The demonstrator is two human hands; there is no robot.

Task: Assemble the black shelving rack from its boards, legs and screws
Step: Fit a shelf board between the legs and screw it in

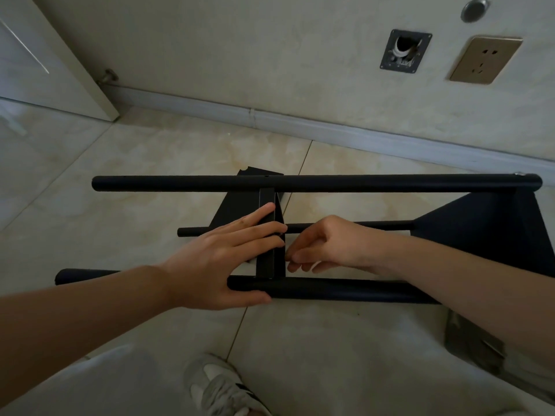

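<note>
The black rack lies on its side on the tiled floor. Its far leg (330, 183) and near leg (345, 291) run left to right, with a thinner third leg (360, 226) lower between them. One black board (495, 226) is fixed at the right end. A second board (267, 235) stands on edge between the legs at the middle. My left hand (222, 259) presses flat against this middle board, thumb on the near leg. My right hand (318, 244) is at the board's right face, fingers curled and pinching something too small to make out.
A loose black board (237, 202) lies flat on the floor behind the middle board. My shoe (219, 388) is below the rack. A wall with a gold socket (485, 60) and skirting runs behind; a door (45, 55) stands far left. Grey packaging (471, 340) lies under my right forearm.
</note>
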